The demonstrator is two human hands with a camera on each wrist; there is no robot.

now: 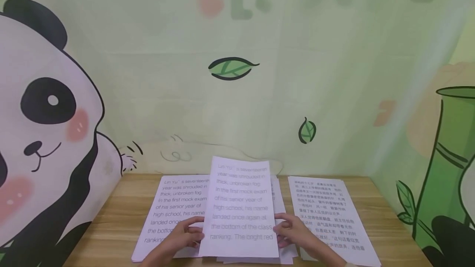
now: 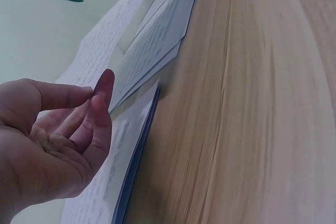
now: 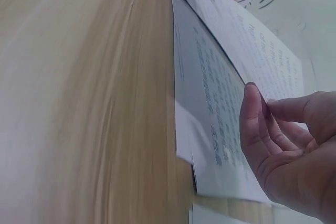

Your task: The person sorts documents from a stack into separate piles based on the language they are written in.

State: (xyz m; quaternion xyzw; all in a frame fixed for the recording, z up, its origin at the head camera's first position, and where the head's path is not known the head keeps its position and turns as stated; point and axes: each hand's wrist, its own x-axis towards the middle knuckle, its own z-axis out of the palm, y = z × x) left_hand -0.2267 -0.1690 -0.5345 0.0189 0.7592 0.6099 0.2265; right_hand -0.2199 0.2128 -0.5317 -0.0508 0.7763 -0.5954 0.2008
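Head view: English pages [image 1: 178, 213] lay at seven o'clock; the left hand [image 1: 180, 238] pinched the left edge of a sheet [image 1: 239, 203] at six, over a middle pile [image 1: 277, 199]; the right hand [image 1: 295, 232] pinched the sheet's right edge; Chinese pages [image 1: 326, 209] lay near five.

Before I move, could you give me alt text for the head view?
The left hand and right hand pinch a sheet of English print by its sides, raised over a pile of paper on a wooden table. More English pages lie to the left and Chinese pages to the right, before a pale green backdrop with a cartoon panda.
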